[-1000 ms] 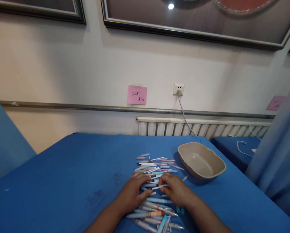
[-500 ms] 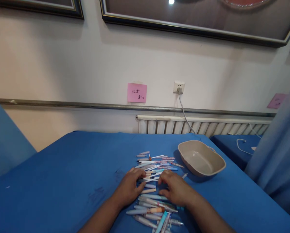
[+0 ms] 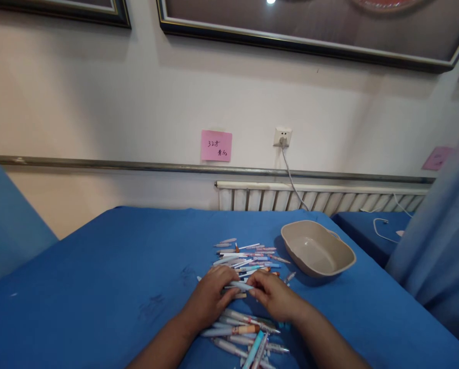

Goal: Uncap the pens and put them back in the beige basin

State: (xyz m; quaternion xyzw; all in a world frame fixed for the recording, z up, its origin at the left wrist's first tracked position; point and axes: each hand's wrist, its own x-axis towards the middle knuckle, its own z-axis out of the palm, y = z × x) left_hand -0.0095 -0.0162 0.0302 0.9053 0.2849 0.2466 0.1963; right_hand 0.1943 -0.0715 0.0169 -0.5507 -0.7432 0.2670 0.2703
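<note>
A heap of pens and pen parts (image 3: 244, 261) in pale blue, white and pink lies on the blue table (image 3: 98, 287). My left hand (image 3: 210, 297) and my right hand (image 3: 273, 294) meet over the heap, fingers curled. Between them they hold one pale blue pen (image 3: 240, 285), lying roughly level, the left hand on its left part and the right hand pinching its right end. More pens (image 3: 248, 338) lie under and in front of my wrists. An empty beige dish (image 3: 317, 249) stands just right of the heap.
Behind the table is a wall with a radiator (image 3: 321, 200), a socket with a plugged cable (image 3: 282, 138) and a pink note (image 3: 216, 145). A second blue table (image 3: 363, 230) with a white cable stands at right, beside a blue curtain (image 3: 440, 246).
Both hands have moved closer together and lifted one pale blue pen out of the heap; a second ago they lay flat on the pens, sorting through them.
</note>
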